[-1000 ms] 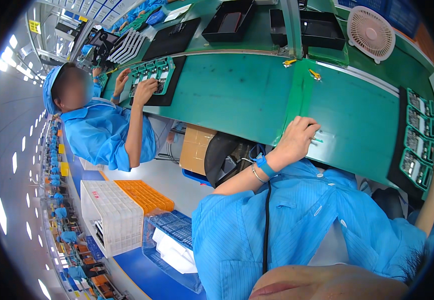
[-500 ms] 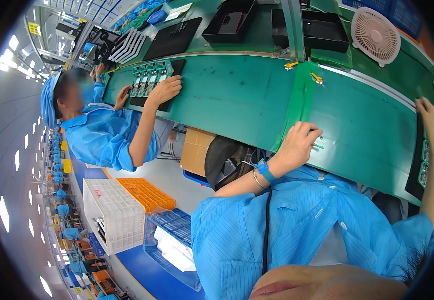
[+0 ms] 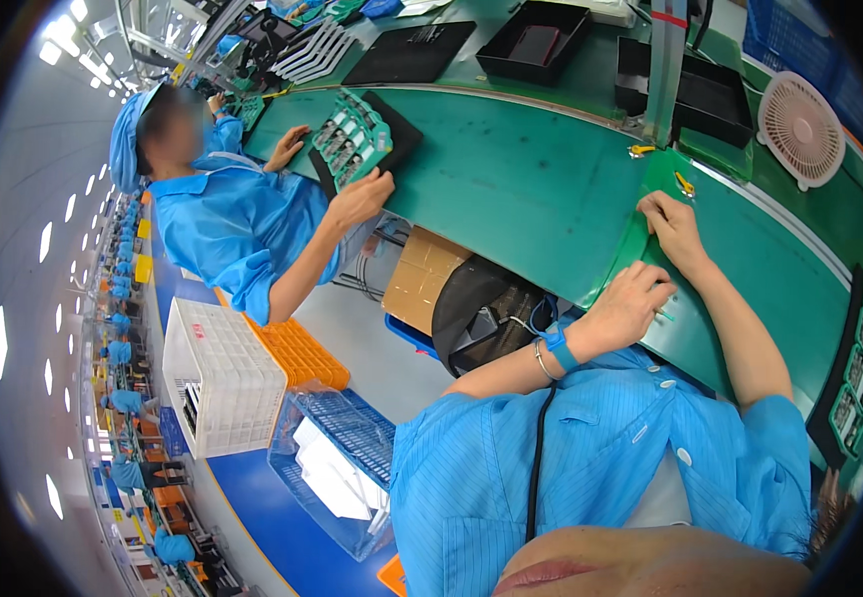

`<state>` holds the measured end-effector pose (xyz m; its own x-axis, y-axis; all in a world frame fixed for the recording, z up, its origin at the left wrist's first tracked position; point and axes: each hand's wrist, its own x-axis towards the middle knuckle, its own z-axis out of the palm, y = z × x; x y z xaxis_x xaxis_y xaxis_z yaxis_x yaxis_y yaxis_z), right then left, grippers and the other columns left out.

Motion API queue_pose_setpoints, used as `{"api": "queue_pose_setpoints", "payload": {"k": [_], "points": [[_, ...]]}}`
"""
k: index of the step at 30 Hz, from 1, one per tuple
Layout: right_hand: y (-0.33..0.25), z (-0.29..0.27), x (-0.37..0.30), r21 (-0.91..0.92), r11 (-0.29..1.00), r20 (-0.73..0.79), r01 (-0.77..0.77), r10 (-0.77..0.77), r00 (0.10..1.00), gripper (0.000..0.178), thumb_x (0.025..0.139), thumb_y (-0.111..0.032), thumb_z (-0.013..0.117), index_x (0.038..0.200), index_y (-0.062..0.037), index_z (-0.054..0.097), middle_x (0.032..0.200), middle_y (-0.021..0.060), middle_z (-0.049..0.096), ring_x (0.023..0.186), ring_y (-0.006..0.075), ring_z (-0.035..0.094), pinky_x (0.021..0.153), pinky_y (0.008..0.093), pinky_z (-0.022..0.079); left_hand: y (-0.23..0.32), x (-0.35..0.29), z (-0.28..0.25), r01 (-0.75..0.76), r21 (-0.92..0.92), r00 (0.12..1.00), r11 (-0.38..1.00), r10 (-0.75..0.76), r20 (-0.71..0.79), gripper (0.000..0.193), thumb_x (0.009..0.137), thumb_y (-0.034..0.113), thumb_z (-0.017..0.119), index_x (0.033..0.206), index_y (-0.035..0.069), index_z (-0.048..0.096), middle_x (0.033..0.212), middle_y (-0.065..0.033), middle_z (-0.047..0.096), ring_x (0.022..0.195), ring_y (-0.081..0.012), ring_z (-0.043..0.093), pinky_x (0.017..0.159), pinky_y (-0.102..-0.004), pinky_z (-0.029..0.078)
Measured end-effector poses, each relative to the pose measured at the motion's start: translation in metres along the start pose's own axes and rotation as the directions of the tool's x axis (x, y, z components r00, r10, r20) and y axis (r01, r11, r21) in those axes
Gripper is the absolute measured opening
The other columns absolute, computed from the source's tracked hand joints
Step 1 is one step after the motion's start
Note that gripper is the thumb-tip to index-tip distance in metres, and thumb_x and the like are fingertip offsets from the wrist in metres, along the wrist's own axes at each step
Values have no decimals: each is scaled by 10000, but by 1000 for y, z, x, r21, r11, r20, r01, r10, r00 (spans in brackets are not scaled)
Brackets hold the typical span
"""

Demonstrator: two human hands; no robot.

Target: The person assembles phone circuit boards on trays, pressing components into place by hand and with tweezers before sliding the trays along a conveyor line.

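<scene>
My left hand (image 3: 630, 306), with a blue wrist strap (image 3: 557, 348) and a bracelet, is closed near the front edge of the green work surface (image 3: 521, 189). A thin light-green stick (image 3: 664, 314) pokes out from its fingers; its exact kind is unclear. Just beyond, my right hand (image 3: 675, 231) is over the strip of green tape (image 3: 634, 244), fingers curled together. Whatever it may hold is hidden. At the far right, a panel of green-framed circuit boards (image 3: 857, 368) lies on a black mat (image 3: 825, 418), away from both hands.
A co-worker (image 3: 242, 219) at the left handles another circuit-board panel (image 3: 350, 137) beside a black mat. Behind the surface stand black trays (image 3: 531, 45), a metal post (image 3: 666, 80) and a pink fan (image 3: 799, 129). Crates (image 3: 222, 368) and a cardboard box (image 3: 421, 279) are below.
My right hand has come from the boards at the far right to the tape near my left hand. The co-worker has lifted and tilted the panel. The view has shifted.
</scene>
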<state>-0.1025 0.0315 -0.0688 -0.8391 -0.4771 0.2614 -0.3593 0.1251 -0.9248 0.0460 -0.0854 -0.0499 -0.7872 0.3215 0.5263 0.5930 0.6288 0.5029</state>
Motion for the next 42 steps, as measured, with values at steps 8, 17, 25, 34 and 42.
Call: {"api": "queue_pose_setpoints", "payload": {"k": [8, 17, 25, 34, 42], "points": [[8, -24, -6, 29, 1000, -81, -6, 8, 997, 227, 1033, -175, 579, 913, 11, 632, 689, 14, 555, 612, 75, 492, 555, 274, 398, 0, 4, 17, 12, 30, 1000, 999, -11, -6, 313, 784, -10, 649, 1096, 11, 667, 1100, -134, 622, 978, -332, 577, 835, -425, 499], [19, -41, -10, -113, 961, -79, 252, -262, 962, 262, 986, -263, 601, 924, -30, 702, 695, 44, 636, 657, 108, 603, 624, 299, 495, 15, -5, 40, -41, 64, 999, 997, 41, -2, 323, 833, 8, 675, 1155, 39, 673, 1047, -119, 644, 949, -320, 615, 838, -429, 503], [-23, -46, -24, 445, 811, 282, -379, 274, 919, 368, 1001, -342, 620, 1031, 19, 684, 790, 107, 738, 463, 67, 422, 451, 267, 348, 73, 2, -59, 57, 459, 948, 886, 96, -302, 261, 843, -74, 624, 1082, -19, 712, 858, -169, 668, 786, -354, 628, 719, -432, 497], [-32, 0, -31, 534, 604, 487, -591, 352, 799, 419, 1019, -315, 588, 1115, 93, 602, 933, 202, 698, 384, 77, 298, 353, 270, 216, -127, -116, -199, 779, 515, 614, 358, -602, -510, 306, 989, 153, 584, 1191, -63, 660, 1061, -314, 677, 988, -480, 645, 845, -507, 519], [-41, 23, -12, 568, 622, 190, -539, 538, 821, 431, 974, -355, 640, 828, 49, 674, 679, 168, 678, 459, 172, 516, 433, 364, 353, -111, -93, -194, 726, 527, 675, 443, -606, -420, 284, 957, 179, 645, 922, -103, 658, 864, -356, 653, 832, -536, 616, 722, -533, 497]]}}
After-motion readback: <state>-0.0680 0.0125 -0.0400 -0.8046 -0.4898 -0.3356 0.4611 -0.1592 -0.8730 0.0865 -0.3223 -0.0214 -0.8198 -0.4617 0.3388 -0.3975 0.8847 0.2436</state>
